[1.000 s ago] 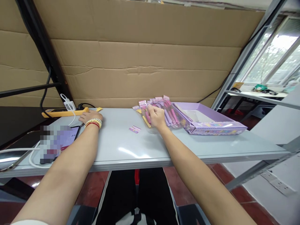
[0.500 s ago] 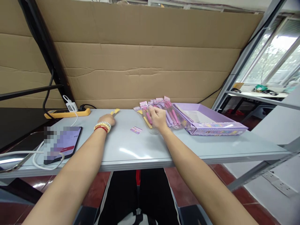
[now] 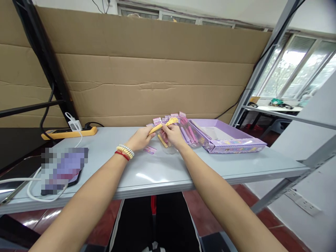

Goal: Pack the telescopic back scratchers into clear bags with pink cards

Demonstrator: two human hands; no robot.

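My left hand is closed around the handle of a yellow stick with a fanned, finger-like end. The stick slants up to the right. My right hand has its fingers bent in at the middle of the stick; whether they pinch it or something behind it is hidden. Beneath and behind that hand lie several pink and purple sticks in clear bags with pink header cards. Another yellow stick lies in a clear bag under my hands. Below my left fingers a small printed card rests on the table.
An open purple box sits to the right of the bagged sticks. A phone with a white cable lies on the table at left. A yellow power strip stands behind it. Cardboard walls off the back.
My left hand has moved right with the yellow stick, from the table's left side to beside my right hand. The camera view has shifted slightly.
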